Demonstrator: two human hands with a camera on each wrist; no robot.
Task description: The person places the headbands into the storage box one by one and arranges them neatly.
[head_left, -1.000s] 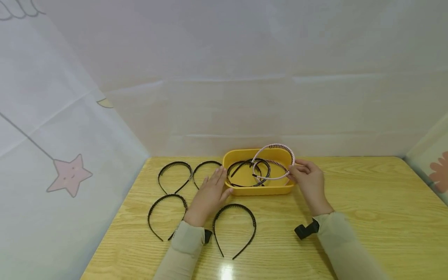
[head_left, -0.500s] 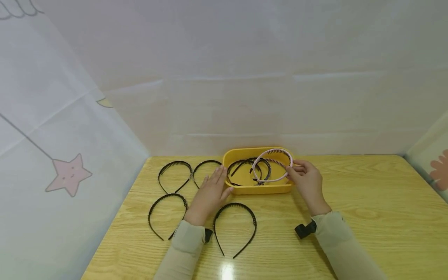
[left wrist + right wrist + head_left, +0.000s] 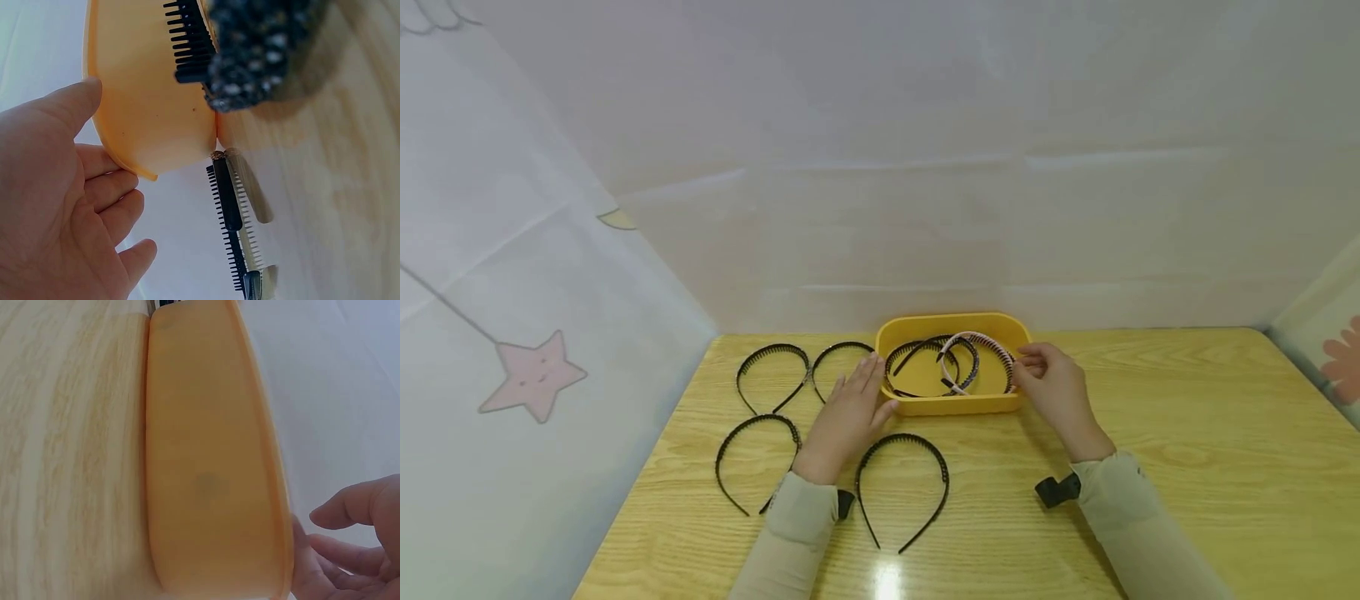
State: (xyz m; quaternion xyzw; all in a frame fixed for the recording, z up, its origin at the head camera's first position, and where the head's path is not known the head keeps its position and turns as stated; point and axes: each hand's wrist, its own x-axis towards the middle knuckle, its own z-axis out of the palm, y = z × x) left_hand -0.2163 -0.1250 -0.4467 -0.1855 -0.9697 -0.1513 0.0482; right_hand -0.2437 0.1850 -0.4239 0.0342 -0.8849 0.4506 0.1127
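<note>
A yellow box (image 3: 958,406) stands at the back of the table. Inside lie black toothed headbands (image 3: 888,364), with a pink headband (image 3: 981,337) on the right side over them. My left hand (image 3: 846,421) rests against the box's left end, fingers fairly straight, thumb by the front corner; the left wrist view has the thumb touching the rim. At the right end is my right hand (image 3: 1056,396), next to the pink headband. In the right wrist view its thumb (image 3: 344,509) and fingers are apart, with nothing seen between them.
Several black headbands lie on the wooden table left and front of the box: one at back left (image 3: 772,347), one partly behind my left hand (image 3: 844,345), one at front left (image 3: 721,454) and one in front (image 3: 946,479). A pale curtain hangs behind.
The pink headband has gone down from my right hand's grip above the rim into the box, and the right fingers have let it go. My left hand has stayed at the left end.
</note>
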